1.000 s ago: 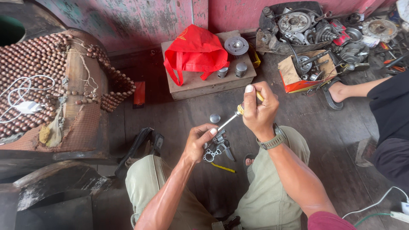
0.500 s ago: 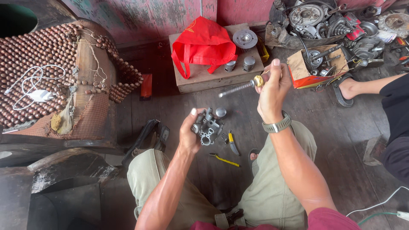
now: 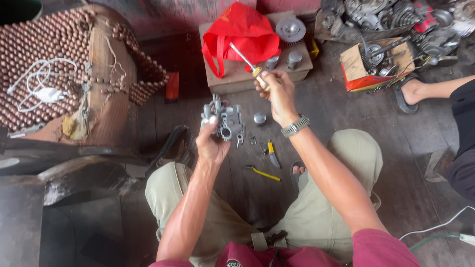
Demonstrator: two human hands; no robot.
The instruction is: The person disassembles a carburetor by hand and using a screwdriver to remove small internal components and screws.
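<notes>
The left hand [image 3: 213, 143], just left of centre frame, was clamped around a grey metal carburetor body [image 3: 223, 120], holding it up off the floor with its ports and small levers facing the camera. The right hand [image 3: 278, 94], up near the top centre, was closed tight on the yellow handle of a screwdriver [image 3: 246, 62], the shaft angled up and left across the red bag [image 3: 243, 33]. The tip stood well clear of the carburetor, so no screw was being turned at that instant.

How far along? By my reading, the strip-down looked well under way but not finished. Loose pieces already lay on the dark plank floor below the hands: a round metal cap [image 3: 260, 118], a few small fittings just beside it, a yellow-handled tool [image 3: 272, 155] and a thin yellow-sleeved one [image 3: 263, 172] at lower centre. The main body was still in one piece in the grip, with levers attached, so more seemed left to take off or check.

On the wooden box [image 3: 225, 81] at the top sat two small cylinders and a pulley-like disc. Upper right, a cardboard box [image 3: 352, 63] held gears and shafts, and another person's sandalled foot [image 3: 410, 91] rested beside it.
</notes>
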